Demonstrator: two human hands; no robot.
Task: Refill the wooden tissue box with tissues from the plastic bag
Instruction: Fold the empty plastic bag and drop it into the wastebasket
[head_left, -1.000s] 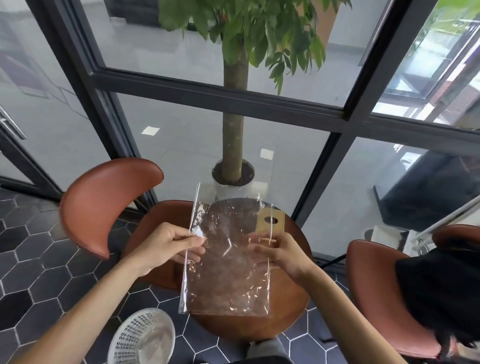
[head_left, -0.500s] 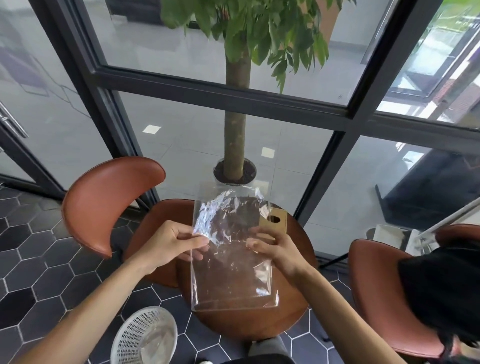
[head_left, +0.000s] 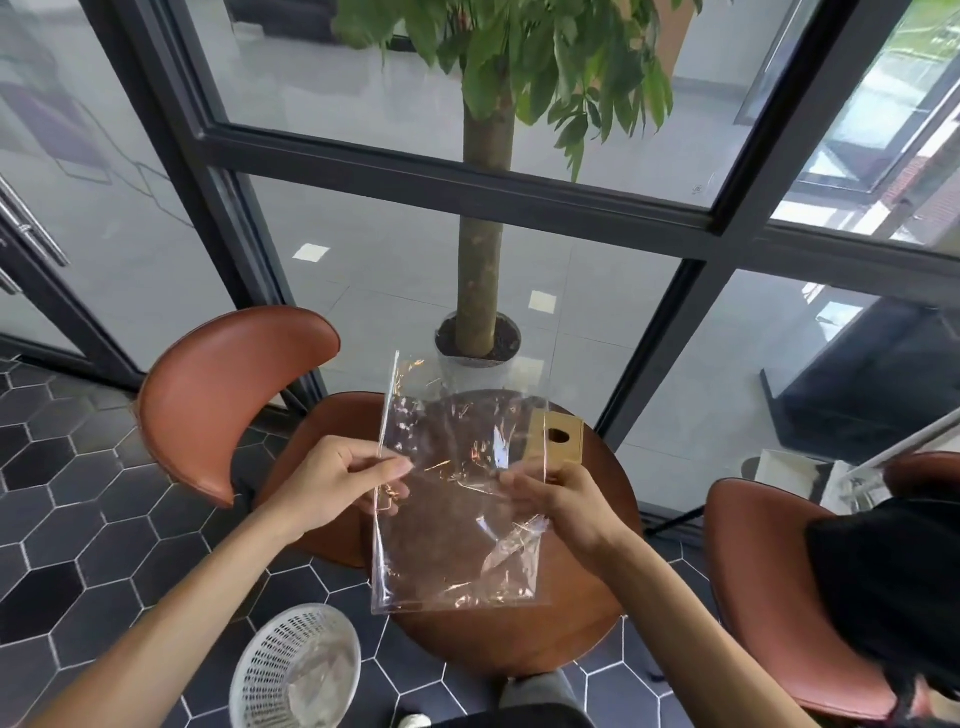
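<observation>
- Left hand (head_left: 332, 486) has its grip pinched on the left edge of the clear plastic bag (head_left: 457, 514), thumb and fingertips pressed together on the film.
- Right hand (head_left: 558, 501) is pinching the bag's right side, fingers closed on the plastic about halfway up.
- The bag hangs flat and upright between the two hands, held up off the surface, crinkled and see-through; no tissues can be made out in it.
- Behind the bag's upper right corner sits the wooden tissue box (head_left: 558, 441), light wood with a dark oval slot on top, just above the right hand.
- The box rests on the round brown surface (head_left: 582, 618), toward its far edge.
- Down at the lower left, on the hexagon-tiled floor, stands a white mesh basket (head_left: 270, 670) with clear plastic inside.
- Brown chairs sit left (head_left: 223, 384) and right (head_left: 763, 571); a potted tree (head_left: 480, 270) stands beyond by the window.
</observation>
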